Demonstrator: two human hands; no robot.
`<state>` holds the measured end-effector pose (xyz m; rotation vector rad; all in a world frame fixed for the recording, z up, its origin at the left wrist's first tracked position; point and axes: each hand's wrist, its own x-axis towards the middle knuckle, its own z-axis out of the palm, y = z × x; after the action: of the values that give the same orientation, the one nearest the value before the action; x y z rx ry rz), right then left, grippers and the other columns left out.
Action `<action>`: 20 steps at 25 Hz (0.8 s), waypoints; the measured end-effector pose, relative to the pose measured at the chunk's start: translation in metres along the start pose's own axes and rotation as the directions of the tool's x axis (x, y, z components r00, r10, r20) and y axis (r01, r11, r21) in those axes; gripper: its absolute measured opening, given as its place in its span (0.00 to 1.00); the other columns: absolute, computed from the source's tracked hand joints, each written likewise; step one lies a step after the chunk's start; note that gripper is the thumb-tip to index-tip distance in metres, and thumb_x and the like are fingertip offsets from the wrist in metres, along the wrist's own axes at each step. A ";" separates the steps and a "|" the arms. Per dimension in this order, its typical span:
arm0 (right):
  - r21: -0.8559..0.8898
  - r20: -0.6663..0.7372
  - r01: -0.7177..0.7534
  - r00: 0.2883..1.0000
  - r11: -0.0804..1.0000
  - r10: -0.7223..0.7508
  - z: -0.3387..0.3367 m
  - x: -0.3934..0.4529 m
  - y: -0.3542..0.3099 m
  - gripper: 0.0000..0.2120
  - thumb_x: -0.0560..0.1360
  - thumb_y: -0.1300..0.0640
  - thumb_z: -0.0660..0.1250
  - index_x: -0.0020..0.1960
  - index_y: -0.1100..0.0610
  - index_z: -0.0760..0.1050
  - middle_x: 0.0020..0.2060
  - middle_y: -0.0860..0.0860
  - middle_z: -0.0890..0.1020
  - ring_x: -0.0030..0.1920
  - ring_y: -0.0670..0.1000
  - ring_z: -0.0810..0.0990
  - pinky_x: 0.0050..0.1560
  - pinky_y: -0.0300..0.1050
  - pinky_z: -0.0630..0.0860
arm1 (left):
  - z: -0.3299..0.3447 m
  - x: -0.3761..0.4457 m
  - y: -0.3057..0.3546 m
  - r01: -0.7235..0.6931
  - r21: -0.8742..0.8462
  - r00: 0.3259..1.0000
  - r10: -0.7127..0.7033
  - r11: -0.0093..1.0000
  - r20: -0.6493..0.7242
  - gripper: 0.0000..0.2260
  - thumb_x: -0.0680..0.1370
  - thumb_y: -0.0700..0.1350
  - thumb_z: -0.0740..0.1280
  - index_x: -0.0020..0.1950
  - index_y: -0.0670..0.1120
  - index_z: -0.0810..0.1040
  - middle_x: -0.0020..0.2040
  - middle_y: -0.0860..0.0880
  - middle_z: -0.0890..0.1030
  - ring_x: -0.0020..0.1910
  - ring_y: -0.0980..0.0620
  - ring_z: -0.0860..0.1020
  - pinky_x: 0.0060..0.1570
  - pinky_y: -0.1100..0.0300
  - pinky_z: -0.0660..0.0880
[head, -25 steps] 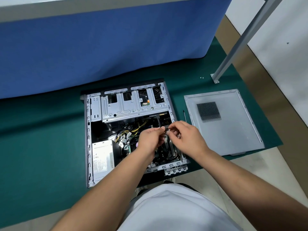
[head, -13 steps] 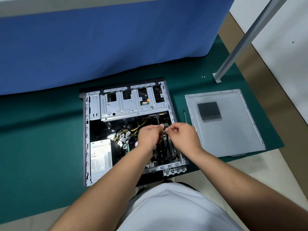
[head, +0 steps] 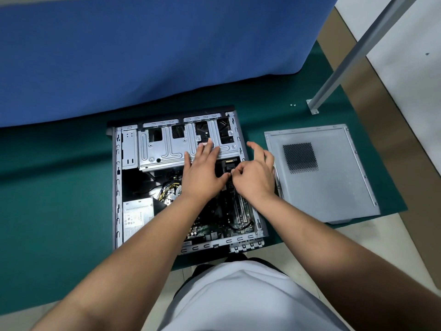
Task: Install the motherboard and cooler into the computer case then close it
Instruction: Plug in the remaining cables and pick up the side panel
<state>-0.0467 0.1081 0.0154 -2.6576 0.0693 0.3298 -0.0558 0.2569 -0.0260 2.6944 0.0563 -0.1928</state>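
A person in a white shirt [head: 241,304], seen at the bottom of the frame, reaches both bare arms into an open computer case [head: 188,182] lying on its side on a green mat [head: 59,199] at centre frame. A second ago both hands met over the middle of the case, pinching a small connector between them; now they have moved up the frame and parted. The left hand [head: 202,170] lies flat with fingers spread and straight, its fingertips resting on the silver drive cage [head: 167,149] in the upper part of the case. The right hand [head: 256,177] sits just beside it, thumb and forefinger pinched on a black cable [head: 230,180] beneath a black connector [head: 229,164], while its other fingers fan out above the case's right wall. The camera has also drawn nearer, so the case fills more of the view.

The motherboard [head: 226,223] sits inside the case at lower right, partly hidden by both forearms. A grey power supply [head: 137,218] occupies the lower left corner, with yellow and black wires [head: 168,189] bunched above it.

Right of the case, apart from it, the grey side panel [head: 334,182] lies flat on the mat, vent grille up. Farther back, a blue cloth [head: 155,56] spans the upper frame, and a slanted metal leg [head: 358,51] meets the floor at upper right.
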 end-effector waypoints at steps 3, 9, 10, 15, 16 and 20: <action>-0.049 -0.030 0.008 1.000 0.999 -0.009 0.006 0.004 -0.003 0.08 0.75 0.50 0.70 0.39 0.51 0.85 0.78 0.40 0.59 0.75 0.52 0.56 0.69 0.57 0.68 | 0.005 0.003 0.001 0.047 0.000 0.999 -0.047 0.999 -0.021 0.32 0.79 0.61 0.65 0.80 0.52 0.64 0.83 0.51 0.58 0.83 0.52 0.52 0.79 0.42 0.40; -0.053 -0.039 0.011 0.999 0.999 -0.014 0.012 0.007 -0.003 0.09 0.74 0.49 0.70 0.41 0.52 0.86 0.77 0.41 0.61 0.73 0.53 0.59 0.68 0.57 0.70 | 0.002 0.006 0.009 0.093 0.014 0.995 -0.092 0.996 -0.031 0.27 0.80 0.59 0.65 0.76 0.51 0.70 0.83 0.51 0.60 0.83 0.50 0.54 0.78 0.38 0.41; -0.056 -0.038 0.010 0.999 0.998 -0.012 0.012 0.007 -0.003 0.09 0.74 0.49 0.70 0.41 0.52 0.86 0.77 0.41 0.61 0.73 0.53 0.59 0.68 0.57 0.69 | 0.002 0.006 0.010 0.096 0.021 0.995 -0.096 0.995 -0.029 0.27 0.80 0.60 0.65 0.76 0.51 0.70 0.83 0.51 0.60 0.83 0.50 0.54 0.78 0.37 0.41; -0.066 -0.037 0.017 0.999 0.998 -0.019 0.011 0.007 -0.005 0.09 0.75 0.50 0.69 0.42 0.53 0.85 0.77 0.42 0.61 0.72 0.53 0.60 0.67 0.56 0.69 | 0.001 0.007 0.013 0.109 0.042 0.994 -0.108 0.993 -0.024 0.26 0.80 0.60 0.64 0.76 0.50 0.70 0.83 0.50 0.60 0.83 0.49 0.53 0.79 0.36 0.42; -0.065 -0.039 0.018 0.999 0.998 -0.021 0.011 0.007 -0.005 0.09 0.76 0.50 0.69 0.43 0.53 0.85 0.77 0.42 0.61 0.72 0.53 0.60 0.67 0.55 0.70 | 0.001 0.006 0.013 0.110 0.044 0.994 -0.109 0.993 -0.026 0.26 0.80 0.60 0.64 0.76 0.50 0.70 0.83 0.50 0.60 0.83 0.49 0.54 0.79 0.36 0.42; -0.087 -0.053 0.021 0.998 0.996 -0.026 0.012 0.003 -0.004 0.09 0.78 0.51 0.67 0.47 0.54 0.85 0.77 0.43 0.61 0.72 0.53 0.62 0.66 0.54 0.71 | 0.001 0.005 0.014 0.114 0.042 0.993 -0.113 0.993 -0.029 0.27 0.80 0.61 0.64 0.76 0.50 0.70 0.83 0.50 0.60 0.83 0.49 0.54 0.79 0.36 0.42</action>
<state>-0.0458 0.1174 0.0057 -2.7510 0.0414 0.2580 -0.0496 0.2433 -0.0217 2.7392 0.2168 -0.1945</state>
